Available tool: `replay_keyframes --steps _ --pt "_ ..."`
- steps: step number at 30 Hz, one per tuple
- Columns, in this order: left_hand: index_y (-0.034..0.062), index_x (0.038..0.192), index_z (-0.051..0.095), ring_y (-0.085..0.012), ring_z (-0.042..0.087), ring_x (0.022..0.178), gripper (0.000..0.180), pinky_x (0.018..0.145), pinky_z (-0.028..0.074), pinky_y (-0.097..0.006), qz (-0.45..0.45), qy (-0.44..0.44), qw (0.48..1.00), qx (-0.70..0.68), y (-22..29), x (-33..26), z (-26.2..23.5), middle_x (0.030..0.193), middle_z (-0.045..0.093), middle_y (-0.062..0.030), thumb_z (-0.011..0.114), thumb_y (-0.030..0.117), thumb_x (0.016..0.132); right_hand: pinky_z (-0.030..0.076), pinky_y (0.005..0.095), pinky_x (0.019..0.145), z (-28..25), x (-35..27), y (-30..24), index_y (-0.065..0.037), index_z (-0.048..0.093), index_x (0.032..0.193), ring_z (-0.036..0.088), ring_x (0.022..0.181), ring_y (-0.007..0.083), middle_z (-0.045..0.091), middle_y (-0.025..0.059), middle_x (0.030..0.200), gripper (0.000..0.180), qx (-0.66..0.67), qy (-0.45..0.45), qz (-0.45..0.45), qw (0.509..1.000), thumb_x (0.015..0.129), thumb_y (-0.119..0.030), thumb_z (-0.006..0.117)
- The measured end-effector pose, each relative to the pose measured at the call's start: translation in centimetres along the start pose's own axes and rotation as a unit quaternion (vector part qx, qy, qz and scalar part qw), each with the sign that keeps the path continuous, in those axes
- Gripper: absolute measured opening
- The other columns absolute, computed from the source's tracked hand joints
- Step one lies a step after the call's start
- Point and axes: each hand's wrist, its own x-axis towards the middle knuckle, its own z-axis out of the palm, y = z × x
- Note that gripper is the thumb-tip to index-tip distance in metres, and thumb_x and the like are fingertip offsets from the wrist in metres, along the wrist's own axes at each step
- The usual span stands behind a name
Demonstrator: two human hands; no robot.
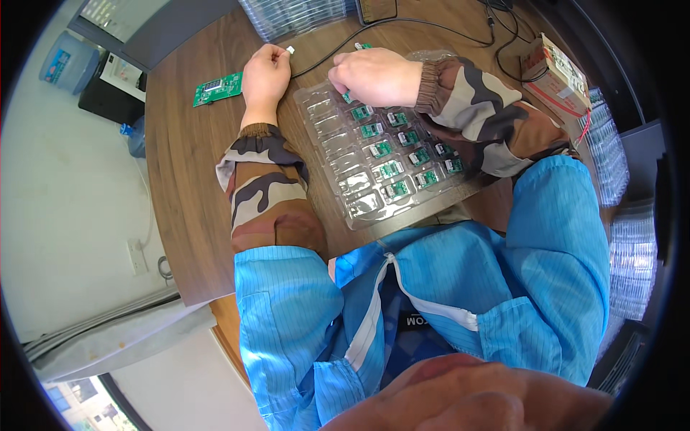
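My left hand (266, 75) is closed in a pinch on a small white connector (290, 51), which sticks out past the fingertips. Beside that hand, a black cable (327, 59) passes out of sight behind it. A green circuit board (218, 89) with a small display lies on the table just left of the hand. My right hand (377, 77) is curled over the far part of a clear plastic tray (365, 221), its fingertips hidden. Under its fingers the edge of a small green board (346, 97) shows. Several similar small boards (390, 169) sit in the tray's compartments; the left column holds none.
The brown wooden table (194, 215) carries stacked clear trays (291, 16) at the back. A cardboard box (557, 79) stands at the far right, with cables nearby. More stacked trays (632, 262) are at the right. A water bottle (70, 62) is off to the left.
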Motion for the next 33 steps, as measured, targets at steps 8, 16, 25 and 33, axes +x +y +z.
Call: replay_keyframes --steps 8,16,25,33 --pt "0.0074 0.078 0.06 -0.0247 0.058 0.07 0.018 0.064 0.045 -0.034 0.005 0.028 1.0 0.009 -0.5 0.0 0.0 0.074 0.06 -0.0094 0.058 0.025 0.074 0.046 0.0268 0.061 -0.9 4.6 4.2 -0.001 0.059 0.084 0.058 0.068 0.0148 0.06 0.0079 0.074 0.012 0.46 0.049 0.07 0.884 0.079 -0.012 0.055" --pt "0.008 0.075 0.06 -0.0265 0.058 0.071 0.016 0.063 0.045 -0.036 -0.016 0.041 0.998 -0.045 -0.7 -0.1 0.4 0.074 0.06 -0.0095 0.057 0.023 0.072 0.048 0.0249 0.052 3.5 8.8 6.0 0.002 0.06 0.075 0.06 0.059 0.0126 0.06 0.0073 0.066 0.01 0.459 0.164 0.162 0.858 0.076 -0.008 0.057" --pt "0.0081 0.075 0.06 -0.0261 0.058 0.071 0.016 0.063 0.045 -0.036 -0.029 0.041 0.998 -0.044 -0.5 0.2 0.5 0.074 0.061 -0.0085 0.057 0.023 0.072 0.047 0.026 0.05 3.8 9.1 5.7 0.0 0.062 0.074 0.059 0.056 0.0138 0.06 0.0075 0.063 0.011 0.492 0.165 0.158 0.84 0.073 -0.01 0.058" --pt "0.0088 0.078 0.062 -0.0256 0.059 0.073 0.015 0.065 0.046 -0.035 -0.037 0.04 0.998 -0.037 -0.6 0.1 0.4 0.075 0.062 -0.0081 0.057 0.022 0.072 0.047 0.0349 0.06 2.8 9.3 3.9 -0.003 0.063 0.07 0.059 0.063 0.0293 0.059 0.0145 0.064 0.014 0.124 0.285 0.048 0.949 0.066 -0.015 0.058"
